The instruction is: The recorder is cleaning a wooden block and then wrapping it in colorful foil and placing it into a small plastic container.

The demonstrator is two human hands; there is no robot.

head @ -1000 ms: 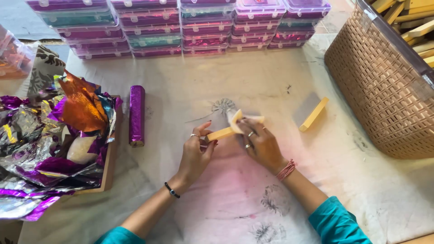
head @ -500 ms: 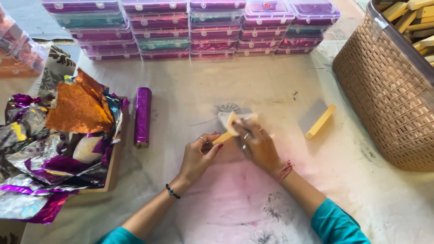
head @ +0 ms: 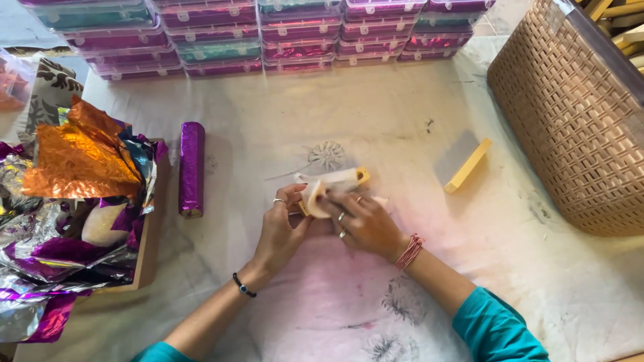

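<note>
Hands — two of them, left hand and right hand both pinching one yellow stick half-wrapped in pale paper, just right of one shiny purple foil roll. Another bare yellow stick lies further right — one woven plastic basket beyond.

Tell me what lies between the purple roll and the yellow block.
In the head view, both hands, left hand and right hand, holding a yellow stick.

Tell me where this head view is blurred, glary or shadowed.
Head view: the right hand and the pale wrap on the yellow stick smear with motion blur; the foil sheets glare; the yellow bar casts a grey shadow leftward; lighting otherwise soft.
</note>
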